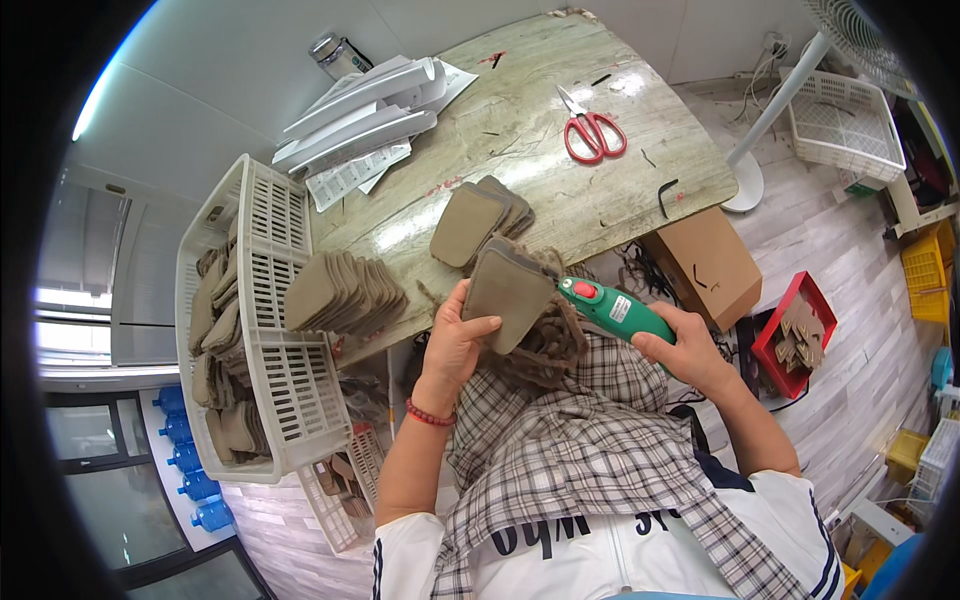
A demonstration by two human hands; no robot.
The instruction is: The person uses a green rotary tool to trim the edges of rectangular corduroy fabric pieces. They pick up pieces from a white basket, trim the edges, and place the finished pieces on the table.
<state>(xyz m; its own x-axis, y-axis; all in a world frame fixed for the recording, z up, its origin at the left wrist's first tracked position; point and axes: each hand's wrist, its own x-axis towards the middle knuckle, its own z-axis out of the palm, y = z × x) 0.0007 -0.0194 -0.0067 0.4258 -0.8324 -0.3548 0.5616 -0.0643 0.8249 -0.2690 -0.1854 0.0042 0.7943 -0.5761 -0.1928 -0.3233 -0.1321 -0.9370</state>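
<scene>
Centrally, left hand (453, 335): closed on a khaki pad (508, 297), thumb flat across the face, the other fingers mostly hidden beneath; the pad is held above the lap, before the table's near edge.

Right hand (690, 350): wrapped round a green power tool (625, 312) with a red button (585, 291), its nose at the pad's upper right edge (whether they touch cannot be told).

Working edge: best met, in judgement, with the pad kept taut near the nose, the tool's angle steady, and the left thumb well back from the rim; turning the pad rather than the wrist would likely keep the line even.

Shaggy brown material (555, 345): hanging below the pad toward the checked apron (590, 430); it is best kept away from the nose, since it could snag.

Small stack of pads (468, 222): on the table (530, 110), just beyond the held pad, so room to swing forward looks tight.

Leaning row of pads (340, 292): at the table's left side, beside a white slatted basket (278, 345) whose wall limits leftward reach.

Red-handled scissors (580, 118): well apart, across open tabletop.

Cardboard box (710, 265): beyond the right hand, below table height; the space above it leaves that elbow freer.
</scene>
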